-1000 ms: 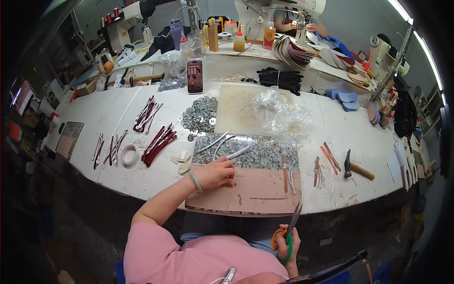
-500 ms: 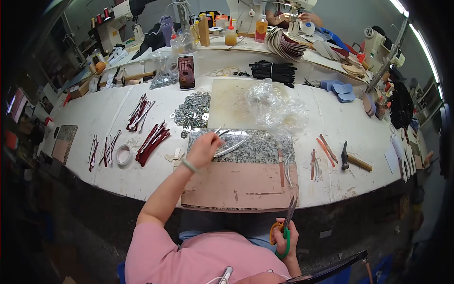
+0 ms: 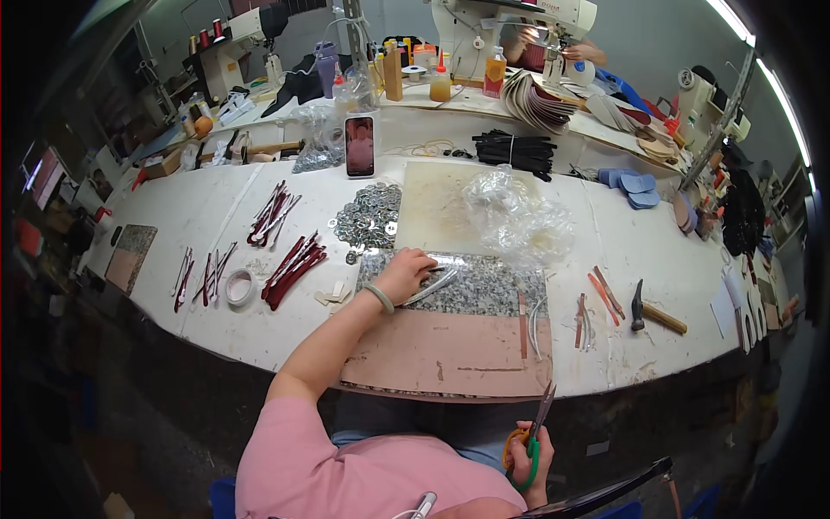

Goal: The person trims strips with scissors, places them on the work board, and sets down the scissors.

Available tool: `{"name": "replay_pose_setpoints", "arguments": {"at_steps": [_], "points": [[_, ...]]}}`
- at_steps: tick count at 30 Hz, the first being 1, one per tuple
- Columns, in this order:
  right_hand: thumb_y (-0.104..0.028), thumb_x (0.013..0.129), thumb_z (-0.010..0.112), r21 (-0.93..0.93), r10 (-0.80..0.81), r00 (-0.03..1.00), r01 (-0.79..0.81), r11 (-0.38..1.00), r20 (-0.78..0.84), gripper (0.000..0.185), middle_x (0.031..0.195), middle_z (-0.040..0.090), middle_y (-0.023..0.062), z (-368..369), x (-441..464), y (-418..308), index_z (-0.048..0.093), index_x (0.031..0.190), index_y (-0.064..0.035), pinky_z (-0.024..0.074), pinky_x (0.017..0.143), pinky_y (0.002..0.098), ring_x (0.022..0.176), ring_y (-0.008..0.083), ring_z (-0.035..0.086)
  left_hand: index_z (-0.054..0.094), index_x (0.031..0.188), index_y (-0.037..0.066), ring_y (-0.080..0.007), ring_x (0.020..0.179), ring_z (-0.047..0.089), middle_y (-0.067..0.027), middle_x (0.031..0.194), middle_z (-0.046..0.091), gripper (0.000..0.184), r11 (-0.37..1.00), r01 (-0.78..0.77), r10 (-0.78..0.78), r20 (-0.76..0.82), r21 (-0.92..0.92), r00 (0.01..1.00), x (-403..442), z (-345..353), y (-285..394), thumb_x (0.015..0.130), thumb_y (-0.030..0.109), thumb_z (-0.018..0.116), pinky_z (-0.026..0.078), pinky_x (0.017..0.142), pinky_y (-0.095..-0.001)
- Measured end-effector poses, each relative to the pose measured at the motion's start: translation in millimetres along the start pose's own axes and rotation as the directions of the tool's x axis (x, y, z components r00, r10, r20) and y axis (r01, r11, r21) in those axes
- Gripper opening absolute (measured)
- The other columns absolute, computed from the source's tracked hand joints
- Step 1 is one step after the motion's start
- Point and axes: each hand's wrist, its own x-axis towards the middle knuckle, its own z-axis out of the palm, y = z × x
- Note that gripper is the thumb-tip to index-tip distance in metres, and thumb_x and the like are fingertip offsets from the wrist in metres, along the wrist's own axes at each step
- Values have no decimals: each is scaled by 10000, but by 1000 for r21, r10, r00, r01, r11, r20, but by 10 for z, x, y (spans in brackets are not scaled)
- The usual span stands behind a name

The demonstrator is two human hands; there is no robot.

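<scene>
My left hand [image 3: 405,275] rests over the granite slab [image 3: 493,290], its fingers curled down at the slab's far left part. Whatever lies beneath the fingertips is too small to make out. Right beside them lie thin whitish strips [image 3: 435,288], slightly curved. My right hand [image 3: 529,463] is closed around the green and orange handles of a pair of scissors [image 3: 543,406], held just off the table's front edge with the blades pointing up and away. A pinkish-brown board [image 3: 441,346] covers the slab's near part, with a brown strip [image 3: 523,324] at its right.
Dark red strips [image 3: 294,270] lie in bundles at left near a tape roll [image 3: 239,286]. Metal rings [image 3: 367,216] are heaped by a phone [image 3: 360,145]. Clear plastic bag [image 3: 519,216] and hammer [image 3: 657,317] are at right. Another person's hands [image 3: 584,54] show behind.
The head view has shifted, so the table appears lower and further right. My left hand has moved slightly right and away over the slab. My right hand still holds the scissors.
</scene>
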Motion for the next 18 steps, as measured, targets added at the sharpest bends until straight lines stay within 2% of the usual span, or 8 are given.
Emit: {"name": "replay_pose_setpoints", "arguments": {"at_steps": [4, 7, 10, 13, 16, 17, 18], "points": [[-1, 814, 553, -86, -29, 999, 32, 996, 37, 206, 616, 550, 30, -81, 4, 79, 551, 1020, 7, 406, 453, 222, 492, 70, 518, 655, 1035, 46, -294, 1014, 503, -104, 1016, 583, 229, 998, 62, -60, 48, -33, 997, 3, -49, 55, 808, 42, 629, 418, 926, -360], [-2, 812, 563, -111, 21, 999, -25, 994, -29, 219, 635, 548, 25, -144, -17, 170, 552, 1030, 13, 416, 489, 221, 528, 72, 522, 658, 1019, 56, -290, 989, 512, -94, 997, 587, 214, 993, 29, -12, -148, 110, 989, -26, -106, 310, 808, 91, 656, 426, 900, -365], [-5, 816, 568, -319, -93, 982, 38, 947, -161, 248, 663, 547, 21, -280, -18, 339, 549, 1061, 26, 430, 551, 229, 578, 80, 515, 653, 1019, 60, -288, 967, 517, -88, 977, 591, 236, 987, -13, 40, -163, 160, 986, -13, -93, 473, 803, 151, 684, 430, 878, -370], [-54, 822, 630, -452, -201, 943, 63, 890, -264, 313, 683, 548, 22, -352, -57, 279, 537, 1106, 37, 441, 609, 240, 616, 93, 506, 644, 1013, 49, -293, 947, 528, -101, 965, 590, 260, 984, 15, 13, -158, 177, 987, 14, -42, 526, 808, 205, 686, 434, 861, -376], [-120, 823, 685, -459, -185, 920, 5, 888, -347, 390, 686, 546, 19, -423, -62, 197, 526, 1143, 36, 447, 629, 247, 626, 100, 512, 633, 1016, 39, -296, 949, 537, -118, 953, 585, 274, 994, 67, -57, -117, 88, 992, 9, 13, 552, 825, 233, 665, 445, 844, -384], [-151, 812, 721, -467, -200, 909, 7, 884, -366, 465, 704, 554, 27, -478, -46, 275, 504, 1182, 31, 455, 637, 250, 637, 110, 520, 630, 1013, 36, -298, 950, 540, -122, 949, 583, 270, 994, 72, -65, -91, 79, 994, -8, 46, 574, 832, 234, 655, 449, 839, -387], [-165, 830, 706, -480, -276, 891, 77, 874, -360, 458, 702, 548, 26, -523, -9, 382, 498, 1190, 27, 451, 630, 249, 636, 107, 515, 628, 1011, 32, -300, 952, 544, -126, 944, 581, 266, 994, 78, -74, -64, 70, 995, -34, 90, 607, 838, 234, 645, 453, 833, -390]]}}
